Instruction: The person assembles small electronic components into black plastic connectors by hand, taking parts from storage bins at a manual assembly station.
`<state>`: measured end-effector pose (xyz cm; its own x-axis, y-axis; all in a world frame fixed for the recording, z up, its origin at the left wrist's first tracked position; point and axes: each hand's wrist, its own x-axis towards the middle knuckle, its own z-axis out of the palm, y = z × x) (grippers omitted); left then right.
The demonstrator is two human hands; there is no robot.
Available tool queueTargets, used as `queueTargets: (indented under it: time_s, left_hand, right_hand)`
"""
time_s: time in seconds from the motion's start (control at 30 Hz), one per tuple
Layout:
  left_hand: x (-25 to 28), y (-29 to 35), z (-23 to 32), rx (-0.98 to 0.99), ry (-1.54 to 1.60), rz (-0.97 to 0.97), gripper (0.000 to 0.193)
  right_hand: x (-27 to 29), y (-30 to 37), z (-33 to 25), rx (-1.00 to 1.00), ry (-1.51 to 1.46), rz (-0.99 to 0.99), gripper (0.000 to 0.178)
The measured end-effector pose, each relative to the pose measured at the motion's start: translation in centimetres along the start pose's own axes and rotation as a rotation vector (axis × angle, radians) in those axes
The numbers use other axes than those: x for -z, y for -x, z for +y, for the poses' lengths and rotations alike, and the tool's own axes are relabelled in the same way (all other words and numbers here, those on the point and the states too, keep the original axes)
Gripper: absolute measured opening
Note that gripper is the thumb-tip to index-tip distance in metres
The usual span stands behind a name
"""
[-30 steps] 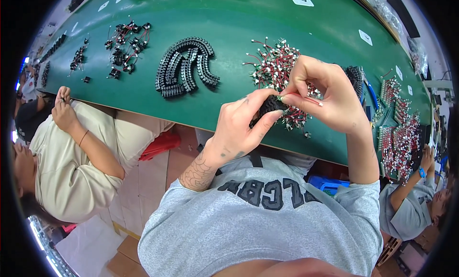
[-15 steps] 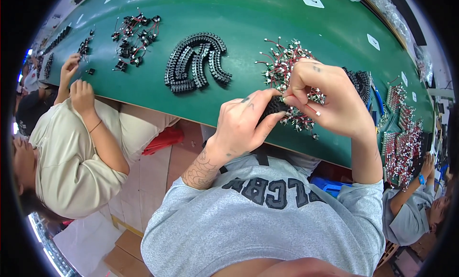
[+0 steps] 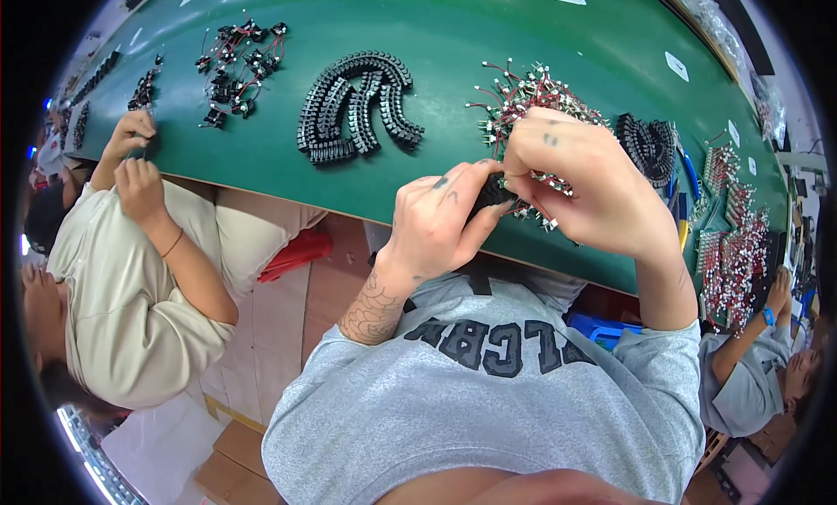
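Between the thumb and fingers of my left hand point(image 3: 440, 217) is a row of black plastic parts point(image 3: 491, 197), partly covered by the fingers. My right hand point(image 3: 580, 178) meets it from the right, fingertips pinching a small connector lead point(image 3: 547, 215) with red and dark wires and a white plug. The pinched end is hidden at the fingertips. Just beyond both hands spreads a pile of similar wired connectors point(image 3: 536, 91). Curved rows of black plastic parts point(image 3: 349, 112) lie on the table left of my hands.
The green table point(image 3: 453, 34) runs across the view. Right of my hands are more black rows point(image 3: 647, 147), a tool with blue handles point(image 3: 689, 178) and stacked connector leads point(image 3: 732, 278). At left, a co-worker point(image 3: 144, 287) sits near wired black parts point(image 3: 235, 73). Another person point(image 3: 750, 374) is at right.
My right hand has shifted slightly left, closer to the black row, and the dangling lead moved with it. At left, the co-worker's hands have come together lower, near the table edge.
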<state>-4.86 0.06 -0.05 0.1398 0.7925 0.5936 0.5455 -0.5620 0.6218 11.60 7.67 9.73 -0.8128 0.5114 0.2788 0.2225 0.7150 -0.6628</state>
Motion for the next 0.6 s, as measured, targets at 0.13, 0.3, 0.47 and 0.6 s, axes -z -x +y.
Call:
queueTargets:
  time_s: [0.13, 0.3, 0.47, 0.6]
  left_hand:
    - [-0.6, 0.5, -0.7, 0.016, 0.036, -0.011, 0.034]
    - [0.5, 0.4, 0.2, 0.101, 0.132, 0.013, 0.032]
    - [1.8, 1.4, -1.1, 0.253, 0.315, 0.036, 0.03]
    - [1.9, 1.7, -2.7, 0.365, 0.517, 0.115, 0.027]
  right_hand:
    - [-0.4, 0.0, 0.5, -0.033, 0.009, -0.015, 0.02]
    - [-0.4, -0.3, 0.7, -0.309, -0.438, 0.037, 0.018]
    - [-1.5, -3.4, 1.6, -0.475, -0.638, -0.017, 0.016]
    - [-2.6, -8.1, 3.6, -0.47, -0.727, -0.01, 0.016]
